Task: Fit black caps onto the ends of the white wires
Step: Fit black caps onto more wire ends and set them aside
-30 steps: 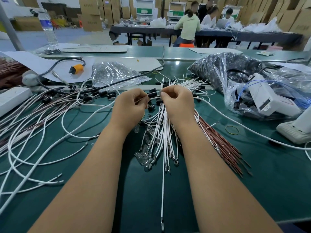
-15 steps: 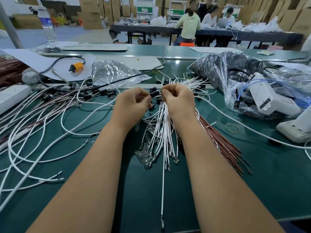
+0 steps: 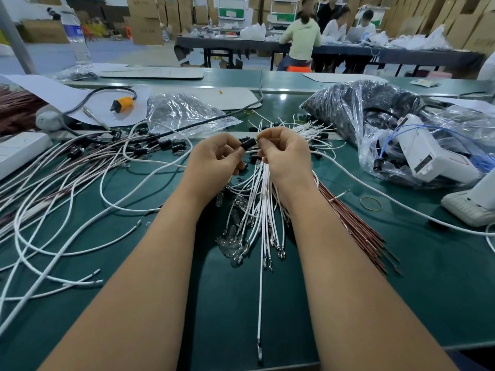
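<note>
Both hands' fingers [image 3: 263, 141] pinch black cap [image 3: 248, 142]

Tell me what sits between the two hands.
In the head view, a black cap sits between the left hand and right hand, pinched by both.

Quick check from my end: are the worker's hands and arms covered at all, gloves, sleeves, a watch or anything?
Nothing is worn. The left hand and right hand are bare, without gloves, and no rings show. Both forearms are bare to the frame's bottom edge: no sleeves, watch or wrist strap.
</note>
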